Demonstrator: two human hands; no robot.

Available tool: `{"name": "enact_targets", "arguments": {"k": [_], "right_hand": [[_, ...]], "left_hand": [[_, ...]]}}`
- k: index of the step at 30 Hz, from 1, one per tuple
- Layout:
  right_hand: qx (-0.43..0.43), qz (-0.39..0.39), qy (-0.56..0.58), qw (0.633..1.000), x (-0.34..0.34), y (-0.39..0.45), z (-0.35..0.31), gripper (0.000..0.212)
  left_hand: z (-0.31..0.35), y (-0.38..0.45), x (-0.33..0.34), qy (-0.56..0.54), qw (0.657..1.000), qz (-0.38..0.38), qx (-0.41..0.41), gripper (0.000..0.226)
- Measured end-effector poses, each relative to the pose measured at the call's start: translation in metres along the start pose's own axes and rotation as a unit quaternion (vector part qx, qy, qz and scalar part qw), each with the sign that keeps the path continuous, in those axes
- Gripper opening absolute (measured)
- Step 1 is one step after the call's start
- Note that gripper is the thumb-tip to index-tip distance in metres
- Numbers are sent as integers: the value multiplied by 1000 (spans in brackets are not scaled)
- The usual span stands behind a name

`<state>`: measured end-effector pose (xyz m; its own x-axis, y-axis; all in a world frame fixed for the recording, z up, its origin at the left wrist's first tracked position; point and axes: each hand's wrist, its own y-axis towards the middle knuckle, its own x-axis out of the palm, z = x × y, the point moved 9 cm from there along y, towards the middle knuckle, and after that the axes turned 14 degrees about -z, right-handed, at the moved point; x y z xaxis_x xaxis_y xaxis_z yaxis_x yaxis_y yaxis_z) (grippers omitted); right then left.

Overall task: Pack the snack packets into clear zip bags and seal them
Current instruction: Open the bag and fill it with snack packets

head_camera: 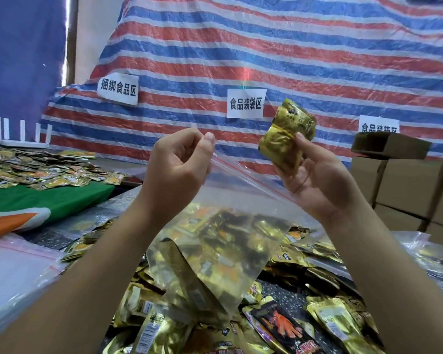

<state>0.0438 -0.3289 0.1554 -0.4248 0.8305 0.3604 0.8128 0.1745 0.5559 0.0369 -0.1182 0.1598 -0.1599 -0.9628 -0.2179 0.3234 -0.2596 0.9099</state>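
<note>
The left hand (179,162) pinches the rim of a clear zip bag (215,241) between thumb and curled fingers, lifting it above the table. The right hand (317,180) grips a bundle of gold snack packets (287,134), bound with a yellow band, just above the bag's red-lined mouth, while its lower fingers seem to catch the opposite rim. More gold packets (327,325) lie heaped below on the table, and cardboard boxes (407,185) stand stacked at right.
</note>
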Motion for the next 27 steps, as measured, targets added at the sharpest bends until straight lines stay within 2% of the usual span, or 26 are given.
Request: {"name": "enact_targets", "arguments": {"k": [3,10,15,19,22,27], "right_hand": [[-7,-41,-23,999,12,-2,-9,29],[12,-131,-195,972,38,-8,-4,38],[31,-127,-249,960,38,-14,-2,41],[55,-148,-296,942,40,-19,2,30],[89,-162,-312,932,38,-22,6,30],[132,-177,-389,894,38,-24,8,30]], "left_hand": [[-1,-1,0,0,1000,8,1,40],[-1,-1,0,-5,1000,13,-1,39],[0,-1,-3,-5,1000,17,-1,38],[-1,-1,-3,-4,1000,22,-3,38],[-5,-1,-4,-9,1000,27,-12,39],[-7,0,-1,-14,1000,14,-22,37]]}}
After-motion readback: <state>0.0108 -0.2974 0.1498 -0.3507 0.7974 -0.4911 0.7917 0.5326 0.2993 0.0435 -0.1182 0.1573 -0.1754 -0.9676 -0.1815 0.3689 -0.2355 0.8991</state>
